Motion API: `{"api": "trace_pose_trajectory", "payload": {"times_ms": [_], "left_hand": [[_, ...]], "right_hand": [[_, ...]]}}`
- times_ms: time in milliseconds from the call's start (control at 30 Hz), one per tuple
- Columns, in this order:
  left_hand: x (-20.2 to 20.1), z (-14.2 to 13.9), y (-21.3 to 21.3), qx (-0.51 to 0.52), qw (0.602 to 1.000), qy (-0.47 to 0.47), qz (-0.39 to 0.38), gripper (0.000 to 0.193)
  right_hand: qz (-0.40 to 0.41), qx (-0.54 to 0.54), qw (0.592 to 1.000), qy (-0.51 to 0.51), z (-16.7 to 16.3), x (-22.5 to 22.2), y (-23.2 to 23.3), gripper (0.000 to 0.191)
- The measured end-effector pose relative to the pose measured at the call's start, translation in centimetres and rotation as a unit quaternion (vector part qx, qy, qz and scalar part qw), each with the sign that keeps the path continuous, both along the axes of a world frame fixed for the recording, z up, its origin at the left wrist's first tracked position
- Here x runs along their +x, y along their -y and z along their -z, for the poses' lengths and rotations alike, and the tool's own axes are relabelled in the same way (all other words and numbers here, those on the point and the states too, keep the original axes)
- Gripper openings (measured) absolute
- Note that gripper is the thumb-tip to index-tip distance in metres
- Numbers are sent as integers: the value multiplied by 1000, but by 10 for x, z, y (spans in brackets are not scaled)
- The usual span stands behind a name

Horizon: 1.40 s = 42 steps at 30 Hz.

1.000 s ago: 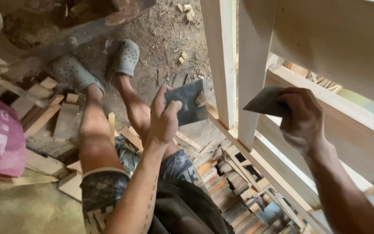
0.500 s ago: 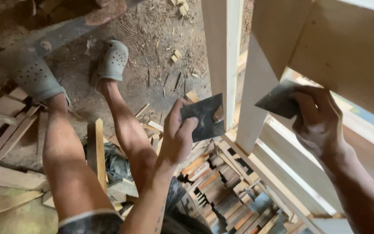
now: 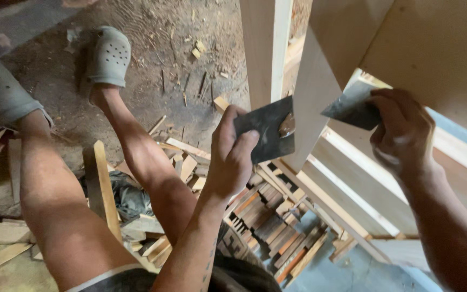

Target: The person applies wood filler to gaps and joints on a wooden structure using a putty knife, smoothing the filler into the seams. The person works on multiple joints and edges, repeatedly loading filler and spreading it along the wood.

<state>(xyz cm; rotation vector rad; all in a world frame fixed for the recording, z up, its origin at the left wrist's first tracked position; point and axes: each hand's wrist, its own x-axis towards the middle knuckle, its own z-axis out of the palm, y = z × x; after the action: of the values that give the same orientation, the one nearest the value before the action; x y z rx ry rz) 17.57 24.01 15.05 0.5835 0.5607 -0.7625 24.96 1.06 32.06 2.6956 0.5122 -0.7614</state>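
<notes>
a dark filler plate (image 3: pixel 265 135) is pinched flat in the left hand (image 3: pixel 232 157), its brown dab kept beyond the fingers. a putty knife (image 3: pixel 347 108) is gripped by the right hand (image 3: pixel 401 135), its blade angled past the fingertips against the wooden upright (image 3: pixel 314 103).

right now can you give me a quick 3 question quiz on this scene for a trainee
1. True or false: the left hand holds a dark flat scraper blade with a dab of brownish filler near its edge.
2. Multiple choice: what does the right hand hold? A) a hammer B) a second dark flat blade C) a paintbrush
3. Fill in: the blades are held against a pale ______ frame.

Key:
1. True.
2. B.
3. Wooden. Its upright post rises beside the left blade, with offcuts piled on the ground below.
</notes>
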Motion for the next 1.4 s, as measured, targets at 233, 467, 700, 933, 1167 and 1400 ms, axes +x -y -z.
{"api": "trace_pose_trajectory", "payload": {"times_ms": [233,467,700,933,1167,1400], "left_hand": [[14,-10,1,-17,999,27,-36,9],[11,-27,-7,27,997,59,-31,13],[15,-35,-27,1,998,29,-58,12],[8,-26,-39,54,995,53,-70,9],[-3,-20,-46,54,997,37,-50,8],[-10,-14,-55,76,996,28,-33,10]], "right_hand": [[11,-66,997,-33,-9,7,-10,40],[8,-29,997,-72,-12,4,12,40],[71,0,994,-79,-10,-8,41,25],[96,107,990,0,-26,-30,-2,16],[296,97,949,-59,-50,-34,-36,14],[111,-63,991,-40,-56,10,-42,8]]}}
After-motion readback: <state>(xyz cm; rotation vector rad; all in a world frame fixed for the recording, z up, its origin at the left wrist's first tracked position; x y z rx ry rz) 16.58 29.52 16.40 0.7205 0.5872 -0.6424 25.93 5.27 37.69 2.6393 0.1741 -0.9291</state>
